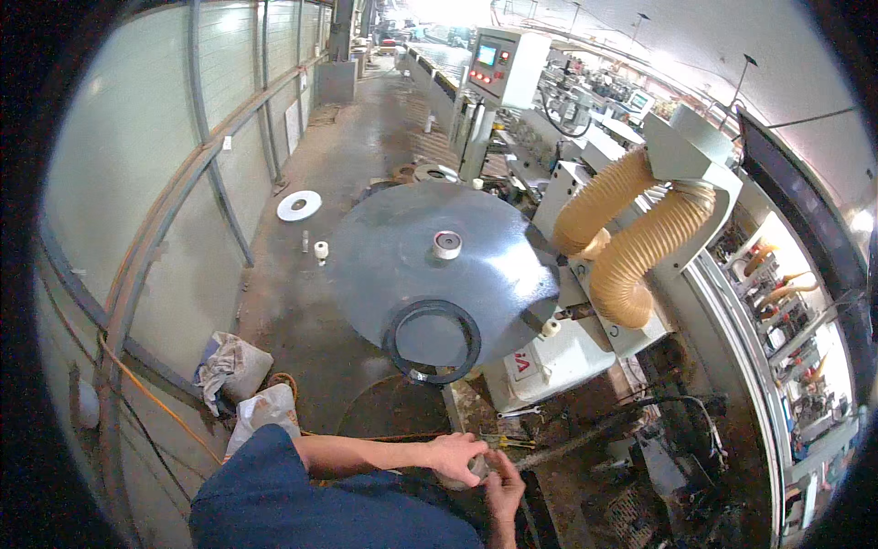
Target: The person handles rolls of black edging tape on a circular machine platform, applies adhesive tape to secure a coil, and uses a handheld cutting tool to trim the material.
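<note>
Close to my body, my left hand (457,456) and my right hand (503,489) meet with bent fingers. The fingertips of both come together around something small and pale that I cannot make out. Just beyond them a black coiled band (470,320) lies on the near part of a big grey round disc (384,247), partly over its edge. A small whitish patch sits on the coil's near side. A pale hub (447,245) with a dark centre rises from the disc's middle.
Tan ribbed hoses (631,265) and a machine's white housing (549,371) stand to the right. A wrench (519,413) lies near my hands. A control box (498,69) stands far ahead. White sacks (261,416) and a wall (192,284) are at left; a white ring (299,206) lies on the floor.
</note>
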Demonstrator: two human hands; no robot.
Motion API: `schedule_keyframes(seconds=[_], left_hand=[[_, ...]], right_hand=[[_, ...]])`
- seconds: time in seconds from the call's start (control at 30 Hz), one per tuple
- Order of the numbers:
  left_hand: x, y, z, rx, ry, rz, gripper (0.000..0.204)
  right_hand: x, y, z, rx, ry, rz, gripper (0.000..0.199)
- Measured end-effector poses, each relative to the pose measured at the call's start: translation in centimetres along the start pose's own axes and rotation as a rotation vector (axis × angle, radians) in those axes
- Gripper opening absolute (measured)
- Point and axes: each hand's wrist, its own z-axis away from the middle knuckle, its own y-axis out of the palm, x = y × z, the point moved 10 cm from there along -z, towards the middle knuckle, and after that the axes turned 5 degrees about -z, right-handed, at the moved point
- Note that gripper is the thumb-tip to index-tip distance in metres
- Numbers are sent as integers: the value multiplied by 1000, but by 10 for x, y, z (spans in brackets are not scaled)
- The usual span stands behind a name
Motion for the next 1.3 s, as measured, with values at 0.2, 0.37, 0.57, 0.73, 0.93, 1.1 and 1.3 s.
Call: schedule_keyframes(seconds=[0.2,0.37,0.57,0.73,0.93,1.1,1.3], left_hand=[[16,13,3,409,-62,486,70],[18,47,6,641,-5,663,67],[-10,11,16,329,260,30,77],[-56,-23,35,-379,318,-580,79],[-2,6,8,-147,169,26,71],[18,27,-15,-38,234,285,53],[0,-16,4,-465,88,50,43]], right_hand=[[62,53,14,393,-424,908,74],[54,40,17,449,-454,902,65],[19,28,16,417,26,544,36],[-66,-4,10,13,721,-785,15],[-14,-12,-4,-16,371,-193,15],[-14,-5,-10,138,282,107,15],[-32,-25,-8,-172,355,-3,11]])
